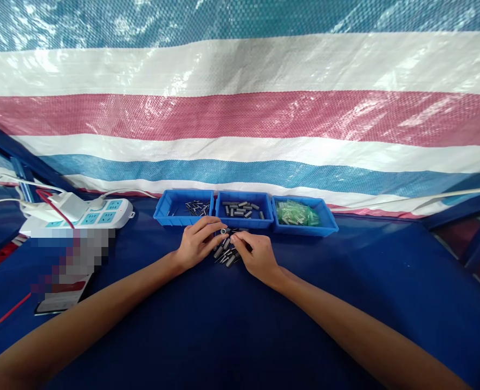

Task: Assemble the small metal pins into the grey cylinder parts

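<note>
Between the thumb and fingers of my left hand [200, 242] is a small grey metal sleeve [224, 231], its round end facing me. Close beside it, my right hand [259, 256] has thumb and forefinger pinched together; whatever is between those fingertips is too small to make out. Below and between both hands lies a loose pile of metal parts [226, 255], short grey cylinders mixed with thin pointed pins, partly covered by my fingers.
Behind my hands stand three blue bins in a row: one with thin dark pins [197, 208], one with grey cylinders [240, 208], one with a green plastic bag [299, 213] of parts. At left are a white power strip [110, 214], cables and a phone [61, 300]. A striped tarp [240, 116] hangs behind.
</note>
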Tool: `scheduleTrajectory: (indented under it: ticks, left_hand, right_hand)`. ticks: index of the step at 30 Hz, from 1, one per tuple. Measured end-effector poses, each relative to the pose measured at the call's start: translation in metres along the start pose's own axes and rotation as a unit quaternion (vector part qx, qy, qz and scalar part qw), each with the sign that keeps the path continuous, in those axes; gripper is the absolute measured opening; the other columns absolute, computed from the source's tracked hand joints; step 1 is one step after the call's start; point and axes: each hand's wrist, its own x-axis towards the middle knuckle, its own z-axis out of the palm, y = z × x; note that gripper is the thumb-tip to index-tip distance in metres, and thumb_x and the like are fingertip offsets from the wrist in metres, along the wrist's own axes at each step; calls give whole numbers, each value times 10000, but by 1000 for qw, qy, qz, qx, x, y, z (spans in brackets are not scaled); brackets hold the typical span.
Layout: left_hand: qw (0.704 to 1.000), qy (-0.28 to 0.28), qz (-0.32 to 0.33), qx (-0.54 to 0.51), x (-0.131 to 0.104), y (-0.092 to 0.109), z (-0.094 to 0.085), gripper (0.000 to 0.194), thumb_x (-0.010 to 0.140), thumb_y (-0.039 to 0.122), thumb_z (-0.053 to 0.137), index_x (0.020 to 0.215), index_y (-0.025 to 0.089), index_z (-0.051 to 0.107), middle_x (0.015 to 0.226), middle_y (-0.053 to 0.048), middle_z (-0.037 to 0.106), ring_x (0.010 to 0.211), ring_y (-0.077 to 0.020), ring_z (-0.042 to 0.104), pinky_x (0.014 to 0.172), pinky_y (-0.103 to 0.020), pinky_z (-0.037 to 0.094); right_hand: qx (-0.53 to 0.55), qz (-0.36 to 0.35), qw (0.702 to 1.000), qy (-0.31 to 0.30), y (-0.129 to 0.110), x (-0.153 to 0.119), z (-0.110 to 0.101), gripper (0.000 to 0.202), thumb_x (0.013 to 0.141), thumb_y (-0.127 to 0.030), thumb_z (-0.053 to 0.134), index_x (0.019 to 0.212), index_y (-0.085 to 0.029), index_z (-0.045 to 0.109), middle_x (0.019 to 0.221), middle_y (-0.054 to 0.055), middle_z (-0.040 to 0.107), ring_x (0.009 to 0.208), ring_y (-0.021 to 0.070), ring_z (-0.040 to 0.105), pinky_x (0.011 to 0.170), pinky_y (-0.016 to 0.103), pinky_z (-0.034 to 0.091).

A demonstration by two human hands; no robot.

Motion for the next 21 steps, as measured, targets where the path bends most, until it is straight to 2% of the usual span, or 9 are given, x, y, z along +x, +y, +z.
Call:
scheduleTrajectory:
  ticks: [3,7,9,11,14,18,21]
  left_hand:
    - [1000,-9,-20,-15,0,1,1,151,864,231,594,987,147,617,1010,-82,661,542,-37,530,548,-161,481]
    - [999,-19,-37,-20,-2,0,2,162,864,222,592,1013,158,609,970,-54,689,492,-21,518,528,-142,467]
    - [999,-19,-31,-17,-2,-1,2,163,865,223,593,1013,158,613,958,-55,687,544,-37,560,550,-144,475]
    - [1000,-17,-18,-13,-3,-3,2,168,869,219,588,1023,155,614,967,-68,680,693,-81,630,622,-161,503]
    - [1000,-16,12,-15,-4,-6,2,187,880,197,568,1057,158,612,985,-85,670,883,-135,650,710,-196,522]
    - [997,-27,49,-50,-5,-7,1,234,900,108,492,1102,155,601,991,-92,655,854,-124,641,689,-196,513]
    - [997,-36,48,-58,-4,-6,-1,318,906,51,422,1162,161,575,997,-85,640,819,-103,625,661,-178,492]
  right_hand:
    - [9,-5,1000,-2,0,0,0,248,923,-252,480,779,-151,655,600,1,602,513,99,530,556,214,381]
    - [17,-6,1000,-1,0,0,1,233,919,-243,485,786,-155,655,607,3,606,523,102,537,555,215,380]
    - [14,-7,1000,0,1,0,1,233,918,-243,488,779,-155,653,602,2,601,517,101,530,551,216,376]
    - [12,-8,1000,-1,1,0,1,237,919,-244,487,773,-154,650,594,0,594,512,100,522,549,217,372]
    - [13,-10,1000,-4,1,0,0,236,921,-247,485,779,-155,650,589,-1,588,511,99,517,547,218,367]
    - [18,-6,1000,-3,-1,0,0,241,923,-250,477,780,-153,645,582,-4,572,504,99,507,537,223,357]
    - [25,5,1000,0,-2,1,-2,239,919,-253,480,765,-150,631,569,-9,543,494,96,484,528,227,351]
